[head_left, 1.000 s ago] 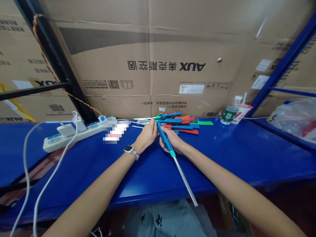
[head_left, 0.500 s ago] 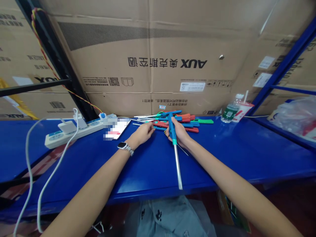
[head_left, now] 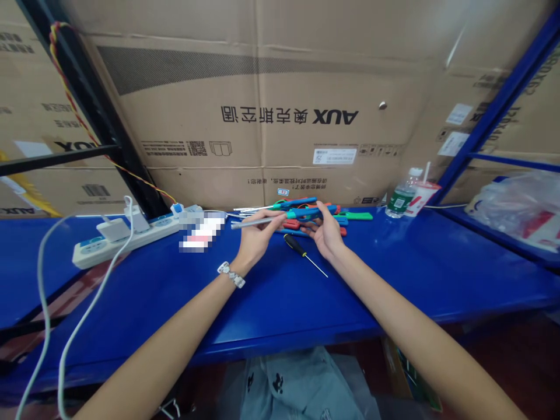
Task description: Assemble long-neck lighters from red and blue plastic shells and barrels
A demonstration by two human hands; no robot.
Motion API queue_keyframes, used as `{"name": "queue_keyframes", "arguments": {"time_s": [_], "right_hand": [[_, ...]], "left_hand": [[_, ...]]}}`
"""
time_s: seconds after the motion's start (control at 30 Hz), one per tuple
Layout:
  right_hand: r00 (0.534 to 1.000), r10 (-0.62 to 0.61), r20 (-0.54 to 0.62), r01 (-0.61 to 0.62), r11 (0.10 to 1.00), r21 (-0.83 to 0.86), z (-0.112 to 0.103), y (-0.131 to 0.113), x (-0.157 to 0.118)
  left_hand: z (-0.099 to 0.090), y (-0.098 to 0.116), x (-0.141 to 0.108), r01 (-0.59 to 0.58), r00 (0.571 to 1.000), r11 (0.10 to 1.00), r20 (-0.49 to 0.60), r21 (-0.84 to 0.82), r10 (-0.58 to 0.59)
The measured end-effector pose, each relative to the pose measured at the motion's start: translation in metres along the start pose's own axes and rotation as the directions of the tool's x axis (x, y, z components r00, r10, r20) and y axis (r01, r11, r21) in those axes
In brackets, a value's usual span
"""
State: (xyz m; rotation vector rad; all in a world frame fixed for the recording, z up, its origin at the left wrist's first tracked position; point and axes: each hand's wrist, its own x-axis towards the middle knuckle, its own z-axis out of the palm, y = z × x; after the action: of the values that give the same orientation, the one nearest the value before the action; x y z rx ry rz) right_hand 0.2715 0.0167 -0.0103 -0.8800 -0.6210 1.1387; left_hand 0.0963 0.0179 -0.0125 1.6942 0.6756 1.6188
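Observation:
My right hand grips the handle end of a blue lighter with a long metal tube, its fingers partly behind the handle. With thumb and fingers, my left hand pinches the same lighter near where the tube meets the handle. The lighter lies nearly level above the table, its tube pointing left. Just below the hands, a black and yellow screwdriver rests on the blue table. Behind them is a pile of similar lighters in green, red and blue, partly hidden by my hands.
A phone and a white power strip with cables lie on the left of the blue table. A water bottle and a cup stand at the right. Large cardboard rises behind.
The lighter has swung from pointing towards me to lying level, pointing left. My left hand has moved onto it. The screwdriver, earlier mostly hidden behind my right hand, now shows fully.

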Motion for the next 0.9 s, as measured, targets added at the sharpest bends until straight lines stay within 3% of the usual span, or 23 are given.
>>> {"name": "queue_keyframes", "arguments": {"time_s": [0.07,0.13,0.2,0.23,0.3,0.37,0.43,0.5,0.57,0.67,0.77,0.9], "right_hand": [[0.997,-0.036,-0.067,0.033,0.999,-0.034,-0.004,-0.005,0.002],[0.985,-0.155,-0.078,0.142,0.979,-0.149,-0.009,-0.011,0.006],[0.965,-0.252,0.067,0.26,0.912,-0.316,-0.013,-0.017,0.006],[0.954,-0.236,0.187,0.293,0.873,-0.391,-0.014,-0.021,0.005],[0.905,-0.058,0.422,0.287,0.815,-0.503,-0.015,-0.026,-0.001],[0.802,0.163,0.575,0.243,0.79,-0.563,-0.013,-0.03,-0.01],[0.7,0.311,0.643,0.186,0.79,-0.584,-0.01,-0.031,-0.019],[0.65,0.397,0.648,0.109,0.795,-0.596,-0.006,-0.029,-0.025],[0.653,0.438,0.618,0.043,0.793,-0.607,-0.002,-0.022,-0.029],[0.724,0.368,0.584,0.082,0.794,-0.602,0.005,-0.007,-0.031],[0.752,0.264,0.604,0.2,0.783,-0.59,0.012,0.006,-0.032],[0.774,0.183,0.606,0.25,0.791,-0.559,0.021,0.015,-0.035]], "left_hand": [[-0.005,-0.003,0.007,0.042,0.997,0.997,-0.067,-0.062,-0.046],[-0.013,-0.007,0.015,0.082,0.991,0.987,-0.093,-0.14,-0.095],[-0.02,-0.009,0.021,0.107,0.987,0.969,-0.093,-0.222,-0.13],[-0.023,-0.009,0.023,0.114,0.986,0.958,-0.085,-0.264,-0.141],[-0.027,-0.008,0.025,0.129,0.985,0.932,-0.067,-0.338,-0.16],[-0.029,-0.006,0.027,0.152,0.98,0.909,-0.058,-0.388,-0.188],[-0.03,-0.006,0.027,0.196,0.972,0.893,-0.037,-0.405,-0.23],[-0.03,-0.008,0.025,0.256,0.962,0.882,0.018,-0.395,-0.271],[-0.029,-0.01,0.023,0.298,0.954,0.888,0.101,-0.349,-0.281],[-0.026,-0.013,0.02,0.278,0.954,0.935,0.176,-0.221,-0.242],[-0.025,-0.015,0.019,0.235,0.963,0.963,0.166,-0.133,-0.213],[-0.025,-0.017,0.019,0.25,0.96,0.959,0.165,-0.131,-0.227]]}}
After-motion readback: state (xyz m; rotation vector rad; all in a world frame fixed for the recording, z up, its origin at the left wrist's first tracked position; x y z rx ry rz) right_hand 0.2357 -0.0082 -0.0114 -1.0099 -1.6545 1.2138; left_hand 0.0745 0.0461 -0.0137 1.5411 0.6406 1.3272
